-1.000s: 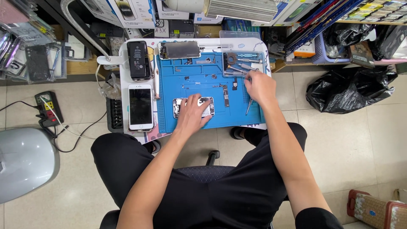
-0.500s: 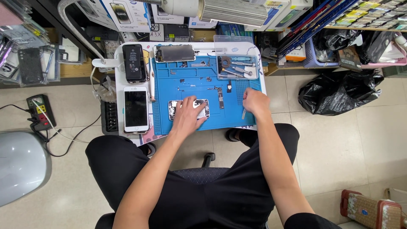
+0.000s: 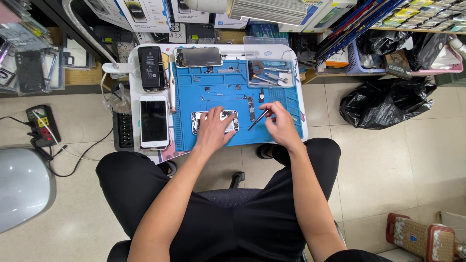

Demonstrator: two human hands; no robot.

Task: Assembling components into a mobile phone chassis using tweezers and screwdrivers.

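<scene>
Left hand point(image 3: 213, 132) pressing down on opened phone point(image 3: 215, 122), right hand point(image 3: 280, 124) just beside it pinching tweezers point(image 3: 257, 120)

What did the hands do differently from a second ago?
The right hand pulled back from the tool tray toward the person, now holding a thin tool angled toward the opened phone. The left hand stayed on the phone, which stayed on the blue mat.
</scene>
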